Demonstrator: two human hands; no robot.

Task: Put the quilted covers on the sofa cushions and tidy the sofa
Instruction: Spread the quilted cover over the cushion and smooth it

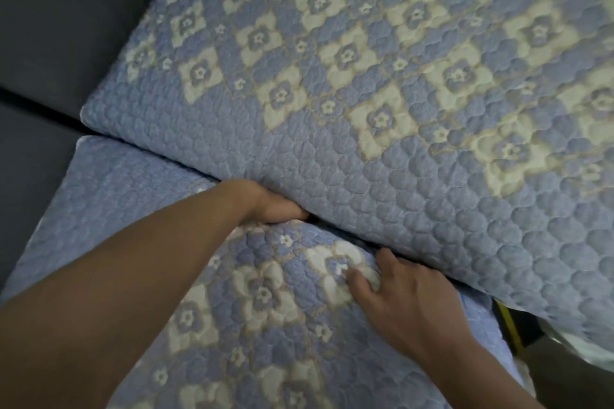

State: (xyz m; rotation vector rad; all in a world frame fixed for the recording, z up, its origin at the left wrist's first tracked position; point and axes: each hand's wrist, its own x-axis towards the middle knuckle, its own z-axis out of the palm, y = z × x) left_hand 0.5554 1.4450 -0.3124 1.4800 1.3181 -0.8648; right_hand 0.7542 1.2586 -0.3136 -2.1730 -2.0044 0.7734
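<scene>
1. Two quilted covers lie on the sofa: the far cover (pixel 382 76) over the back cushion, the near cover (pixel 259 302) over the seat cushion, meeting at a seam.
2. Your left hand (pixel 272 206) is pushed into that seam, fingers hidden; its grip cannot be told.
3. Your right hand (pixel 398 299) rests on the near cover's edge, fingers spread and pressing, pinching nothing.
4. Dark sofa upholstery (pixel 50 26) shows at left.
5. Risk: uneven tucking could bunch the near cover or drag the far cover's corner loose.
6. A yellow item (pixel 506 325) at right is unclear.
</scene>
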